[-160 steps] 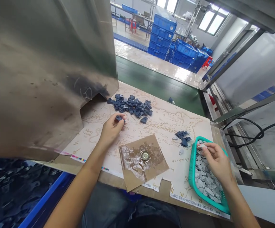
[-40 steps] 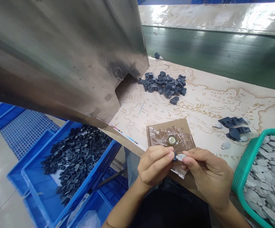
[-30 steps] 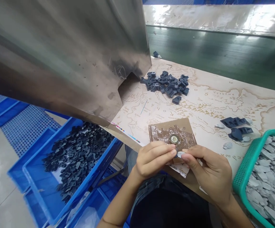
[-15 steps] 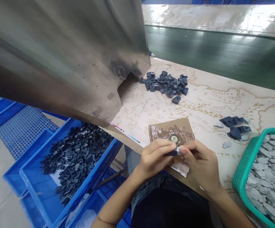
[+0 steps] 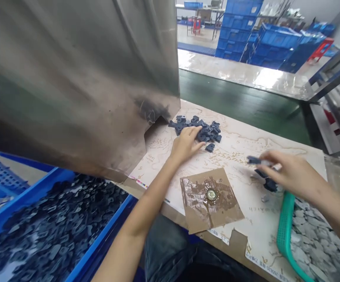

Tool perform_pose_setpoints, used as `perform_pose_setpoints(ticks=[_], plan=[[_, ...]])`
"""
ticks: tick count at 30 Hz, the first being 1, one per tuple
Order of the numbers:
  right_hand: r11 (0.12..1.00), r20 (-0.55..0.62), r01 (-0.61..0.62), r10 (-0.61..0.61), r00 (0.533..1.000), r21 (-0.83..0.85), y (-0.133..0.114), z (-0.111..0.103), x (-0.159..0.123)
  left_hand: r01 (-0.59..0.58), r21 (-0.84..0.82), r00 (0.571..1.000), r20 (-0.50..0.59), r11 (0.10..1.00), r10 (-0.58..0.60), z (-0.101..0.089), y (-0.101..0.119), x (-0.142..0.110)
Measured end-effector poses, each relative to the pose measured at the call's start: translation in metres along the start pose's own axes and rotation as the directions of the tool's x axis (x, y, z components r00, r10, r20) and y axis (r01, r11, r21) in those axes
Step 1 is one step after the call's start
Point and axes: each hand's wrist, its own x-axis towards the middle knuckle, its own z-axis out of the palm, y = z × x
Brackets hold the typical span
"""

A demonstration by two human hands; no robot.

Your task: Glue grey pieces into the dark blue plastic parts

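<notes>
My left hand [image 5: 186, 145] rests with its fingers apart at the near edge of a pile of dark blue plastic pieces [image 5: 195, 130], touching the pile and showing nothing in its grip. My right hand [image 5: 293, 172], blurred by motion, pinches a dark blue piece [image 5: 254, 159] with a pale grey part at its end. Just below those fingertips lie a few more dark blue pieces [image 5: 266, 183]. A teal plastic basket [image 5: 284, 231] of grey flat pieces [image 5: 311, 239] sits under my right wrist. A brown cardboard sheet [image 5: 209, 199] with a smeared wet patch and a round metal cap [image 5: 211, 194] lies between my hands.
A map-printed mat [image 5: 240, 149] covers the bench. A sheet-metal hood [image 5: 70, 78] overhangs its left side. A blue crate [image 5: 99, 235] full of dark pieces stands at lower left. Beyond the bench run a green belt [image 5: 237, 98] and stacked blue crates [image 5: 240, 27].
My hands were together over the cardboard and have parted. The left went forward to the pile, the right moved right carrying the piece. The view swung up and left.
</notes>
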Motion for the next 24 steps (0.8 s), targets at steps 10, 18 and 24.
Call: perform_pose_setpoints(ticks=[10,18,24], plan=[[0.928,-0.21,-0.325,0.286,0.935,-0.181,0.069,0.018,0.136,-0.134,0.086,0.984,0.128,0.987,0.122,0.021,-0.005,0.006],[0.965,-0.318,-0.249,0.212,0.924,-0.08,0.065,-0.022,0.043,0.004,-0.129,0.988,0.155,0.992,0.016,0.018,0.001,0.006],[0.938,-0.221,-0.343,0.327,0.919,-0.04,0.062,0.013,-0.13,0.191,-0.577,0.979,0.05,0.794,-0.2,0.012,-0.002,0.002]])
